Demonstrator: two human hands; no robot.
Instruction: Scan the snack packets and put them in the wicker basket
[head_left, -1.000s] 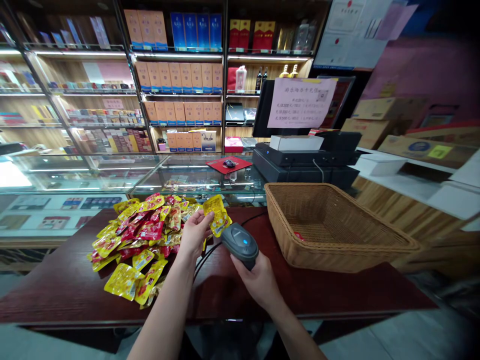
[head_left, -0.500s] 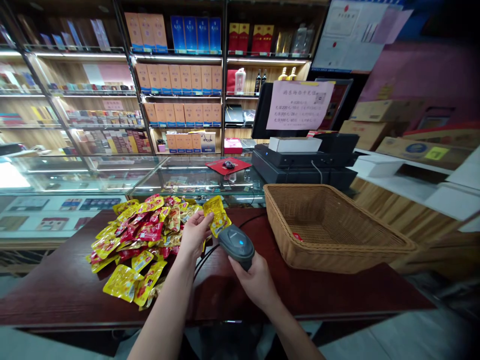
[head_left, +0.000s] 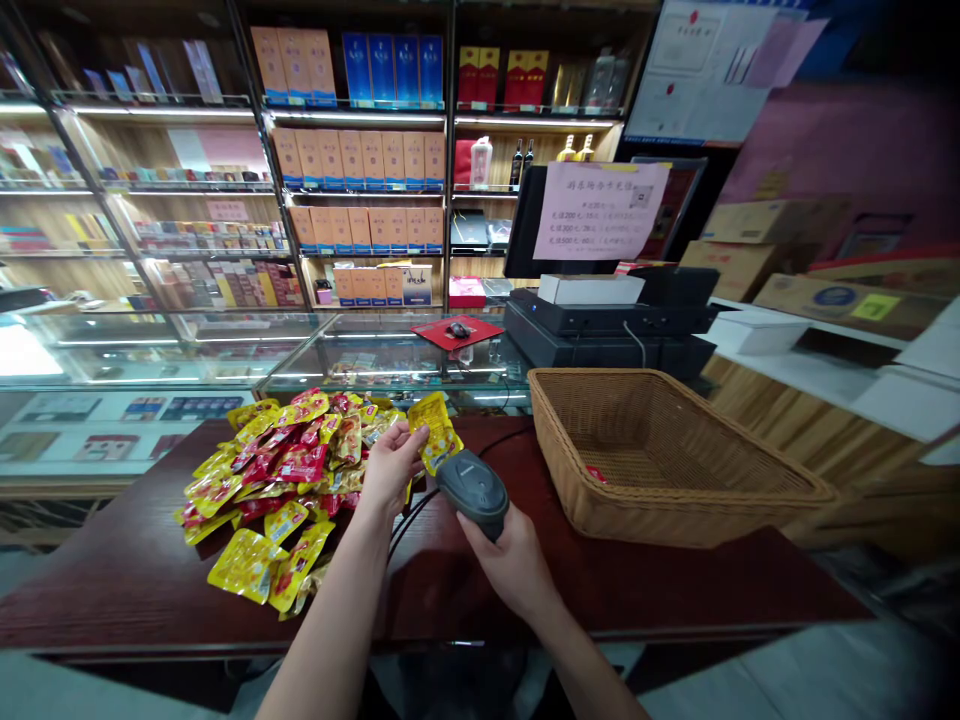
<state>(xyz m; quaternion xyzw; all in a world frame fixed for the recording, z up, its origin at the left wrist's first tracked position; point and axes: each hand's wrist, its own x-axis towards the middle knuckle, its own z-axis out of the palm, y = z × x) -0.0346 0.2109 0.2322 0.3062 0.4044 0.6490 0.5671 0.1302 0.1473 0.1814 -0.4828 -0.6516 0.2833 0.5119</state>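
Note:
My left hand pinches a yellow snack packet by its left edge and holds it up over the table. In my right hand is a dark grey barcode scanner, gripped by its handle, most of which my fingers hide. The scanner's head points at the packet and covers its lower corner from my view. To the left of my left hand lies a heap of yellow and red snack packets. Right of the scanner stands a brown wicker basket with a small red packet inside.
The dark red table carries the heap and basket. A black cable runs beside the scanner. Behind are a glass counter, a mouse on a red mat, and a cash register with a paper sign. Boxed goods fill the shelves beyond.
The blue light on top of the scanner has gone out. Both hands, the packet and the scanner stay in nearly the same place.

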